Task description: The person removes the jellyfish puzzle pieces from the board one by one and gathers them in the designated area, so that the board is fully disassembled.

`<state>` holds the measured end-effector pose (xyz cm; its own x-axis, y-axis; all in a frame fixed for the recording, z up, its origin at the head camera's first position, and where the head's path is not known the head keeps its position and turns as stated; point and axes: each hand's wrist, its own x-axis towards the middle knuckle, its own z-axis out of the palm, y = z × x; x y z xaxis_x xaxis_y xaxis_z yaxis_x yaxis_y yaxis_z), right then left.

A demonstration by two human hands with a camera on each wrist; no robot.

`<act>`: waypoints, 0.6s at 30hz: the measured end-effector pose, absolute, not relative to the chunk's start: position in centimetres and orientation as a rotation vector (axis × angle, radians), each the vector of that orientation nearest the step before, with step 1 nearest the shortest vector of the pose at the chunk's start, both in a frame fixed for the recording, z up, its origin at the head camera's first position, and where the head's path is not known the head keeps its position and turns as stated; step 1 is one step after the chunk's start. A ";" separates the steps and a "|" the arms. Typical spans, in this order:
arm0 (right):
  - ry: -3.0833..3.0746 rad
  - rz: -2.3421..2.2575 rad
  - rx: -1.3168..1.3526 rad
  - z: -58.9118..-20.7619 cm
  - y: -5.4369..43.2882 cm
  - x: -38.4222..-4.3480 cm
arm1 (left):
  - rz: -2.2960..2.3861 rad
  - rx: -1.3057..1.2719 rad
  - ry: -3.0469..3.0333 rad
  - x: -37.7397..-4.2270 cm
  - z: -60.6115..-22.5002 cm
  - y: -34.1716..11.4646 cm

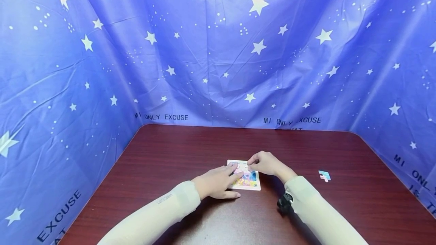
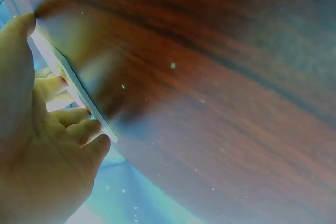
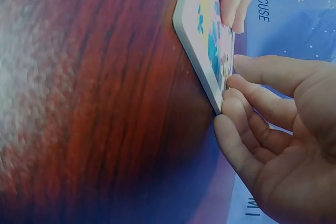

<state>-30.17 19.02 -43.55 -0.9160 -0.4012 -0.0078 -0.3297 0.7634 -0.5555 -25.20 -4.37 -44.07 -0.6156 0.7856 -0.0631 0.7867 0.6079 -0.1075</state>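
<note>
A small jigsaw puzzle with a colourful cartoon picture lies in a white-edged tray on the table. My left hand rests on the puzzle's left side, fingers spread and fairly straight. At the far right corner, the thumb and curled fingers of my right hand pinch at the puzzle. Whether a separate piece sits between those fingertips is hidden. The right wrist view shows the fingers bent against the tray's corner. One loose puzzle piece, light blue and pink, lies apart to the right of my right hand.
The dark red wooden table has rounded far corners. Blue cloth printed with white stars hangs behind it and along both sides. A black device is strapped at my right wrist, over a pale sleeve.
</note>
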 end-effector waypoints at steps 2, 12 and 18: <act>2.840 -0.841 -0.582 -43.7 19.0 -30.1 | -0.199 1.355 2.806 -25.2 -44.0 -4.4; 2.766 -0.980 -0.419 -43.7 18.4 -29.9 | -0.227 1.308 2.797 -25.3 -44.0 -4.3; 2.743 -1.084 -0.302 -43.8 18.0 -29.9 | -0.190 1.297 2.794 -25.1 -44.1 -4.4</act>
